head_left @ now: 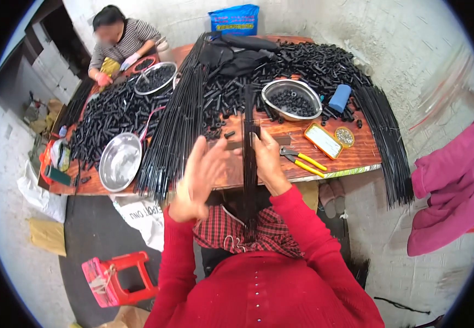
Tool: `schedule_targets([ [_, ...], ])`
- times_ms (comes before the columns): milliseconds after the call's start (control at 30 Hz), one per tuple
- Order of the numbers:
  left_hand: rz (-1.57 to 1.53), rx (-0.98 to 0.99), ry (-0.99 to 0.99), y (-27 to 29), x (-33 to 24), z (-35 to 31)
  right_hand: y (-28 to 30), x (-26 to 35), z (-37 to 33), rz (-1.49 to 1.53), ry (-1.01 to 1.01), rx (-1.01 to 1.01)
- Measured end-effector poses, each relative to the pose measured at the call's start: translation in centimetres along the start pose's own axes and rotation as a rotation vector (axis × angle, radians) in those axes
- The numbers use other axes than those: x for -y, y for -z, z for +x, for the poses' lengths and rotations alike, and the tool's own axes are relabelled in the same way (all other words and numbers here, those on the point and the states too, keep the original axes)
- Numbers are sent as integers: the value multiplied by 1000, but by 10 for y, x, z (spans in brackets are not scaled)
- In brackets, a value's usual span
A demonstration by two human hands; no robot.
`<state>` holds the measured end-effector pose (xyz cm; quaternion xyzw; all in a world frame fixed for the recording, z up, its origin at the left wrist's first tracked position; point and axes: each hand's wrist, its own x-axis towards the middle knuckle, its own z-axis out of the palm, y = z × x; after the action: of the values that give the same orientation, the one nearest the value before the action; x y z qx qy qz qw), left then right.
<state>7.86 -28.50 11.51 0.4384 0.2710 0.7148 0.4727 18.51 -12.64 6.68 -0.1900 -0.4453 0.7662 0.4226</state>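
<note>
Three round metal bowls (120, 174) stood on the table (226, 176), with one pair of yellow-handled pliers (308, 164), one yellow-edged tray (324, 140) and one blue block (340, 98). One slim bundle of black rods (249, 186) stood upright in front of the person, between two larger bundles (176, 117) lying on the table. The right hand (270, 156) gripped the slim bundle, its fingers partly hidden behind the rods; the left hand (199, 177), empty and spread wide, was blurred just beside it. The rods packed too tightly to count. The table was reddish, grained wood, heaped with short, dark tubular pieces (119, 117); the rods looked thin, straight and smooth.
</note>
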Motion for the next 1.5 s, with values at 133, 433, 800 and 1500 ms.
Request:
schedule_targets([
  [133,812,-220,-86,-18,25,7,-27,-19,5,-41,167,-28],
  [433,540,-368,8,8,11,60,-60,-23,-17,-540,458,-185],
  [800,541,-380,205,24,-6,61,-61,-8,-29,-537,389,-89],
  [1500,694,-310,386,36,-22,81,-46,-22,-28,-524,340,-133],
])
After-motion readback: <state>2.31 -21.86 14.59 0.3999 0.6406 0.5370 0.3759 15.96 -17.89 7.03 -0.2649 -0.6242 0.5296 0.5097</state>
